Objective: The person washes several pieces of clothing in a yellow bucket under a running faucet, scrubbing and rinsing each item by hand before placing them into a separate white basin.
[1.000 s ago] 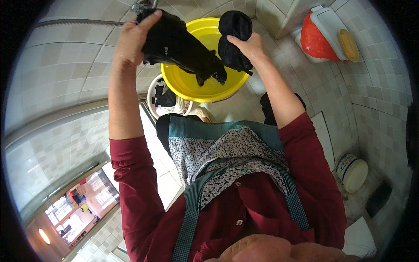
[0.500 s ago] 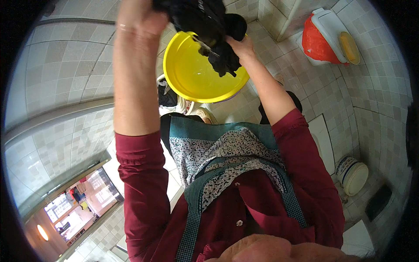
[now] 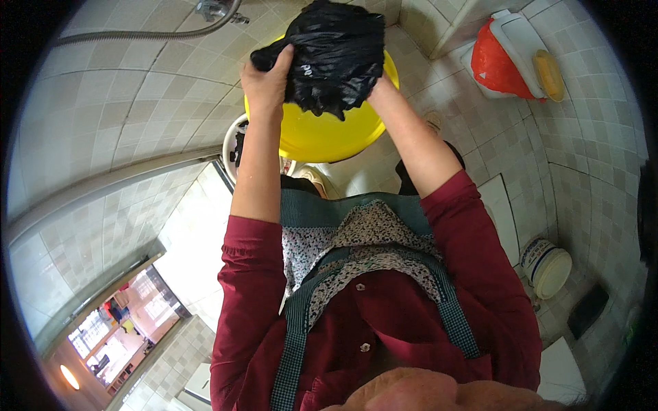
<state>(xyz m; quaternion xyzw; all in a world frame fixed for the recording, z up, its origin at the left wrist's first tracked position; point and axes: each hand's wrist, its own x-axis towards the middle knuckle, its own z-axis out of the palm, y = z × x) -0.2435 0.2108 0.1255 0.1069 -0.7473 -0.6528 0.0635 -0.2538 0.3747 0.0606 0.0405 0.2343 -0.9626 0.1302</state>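
Note:
A crumpled black garment (image 3: 336, 58), shiny as if wet and with small white print, is stretched between my hands above a yellow basin (image 3: 322, 140). My left hand (image 3: 266, 83) grips its left edge, with the thumb lying over the cloth. At the opposite edge my right hand (image 3: 381, 90) holds on from the side, its fingers mostly hidden behind the fabric. The garment covers much of the basin, and whatever lies under it is out of sight.
Left of the basin stands a white tub (image 3: 232, 147) with dark cloth in it. A metal hose (image 3: 157, 34) runs along the tiled wall. A red-lined bin (image 3: 497, 65) is at the far right, with a white bucket (image 3: 552, 274) nearer.
My left hand has swung right and down, closer to the basin. The garment, bunched before, is now spread wider between both hands.

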